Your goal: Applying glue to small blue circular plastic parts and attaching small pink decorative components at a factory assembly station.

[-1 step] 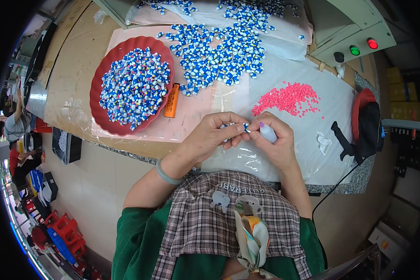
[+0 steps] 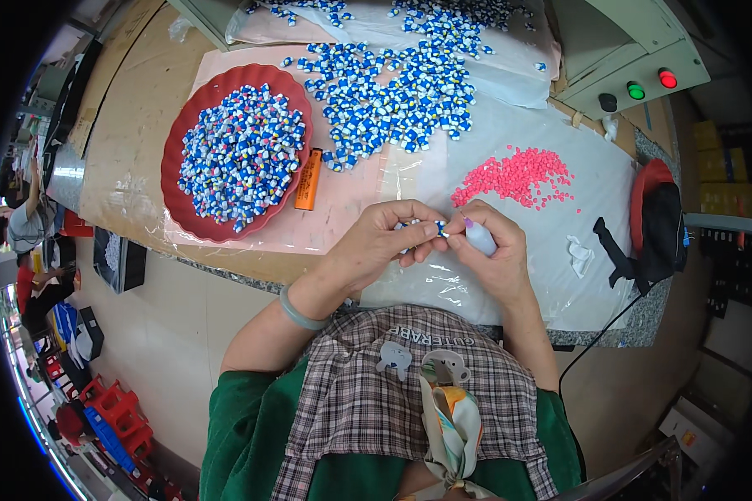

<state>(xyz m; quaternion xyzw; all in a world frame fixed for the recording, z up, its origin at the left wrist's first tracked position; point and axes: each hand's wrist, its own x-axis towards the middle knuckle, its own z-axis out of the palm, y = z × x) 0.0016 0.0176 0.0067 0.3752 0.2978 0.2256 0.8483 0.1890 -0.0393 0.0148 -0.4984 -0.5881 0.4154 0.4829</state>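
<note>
Close together over the near edge of the worktop, my two hands meet at the fingertips. My left hand [image 2: 390, 237] is closed on small blue-and-white pieces [image 2: 440, 227], one of them pinched between thumb and forefinger. My right hand [image 2: 499, 247] is closed round a small pale squeeze bottle [image 2: 480, 238] with a purple tip, and its fingertips reach the pinched piece. Ahead of it lies a pile of tiny pink pieces [image 2: 522, 177]. To the left, a red scalloped tray [image 2: 172, 171] holds many blue-and-white pieces, some with pink spots.
Many more blue-and-white pieces [image 2: 401, 92] spread over the far worktop. An orange cylinder [image 2: 307, 179] lies beside the tray. At right are a crumpled white tissue [image 2: 579, 255], a black cloth item [image 2: 661, 225] with a cable, and a grey-green machine housing [image 2: 643, 50] with lit buttons.
</note>
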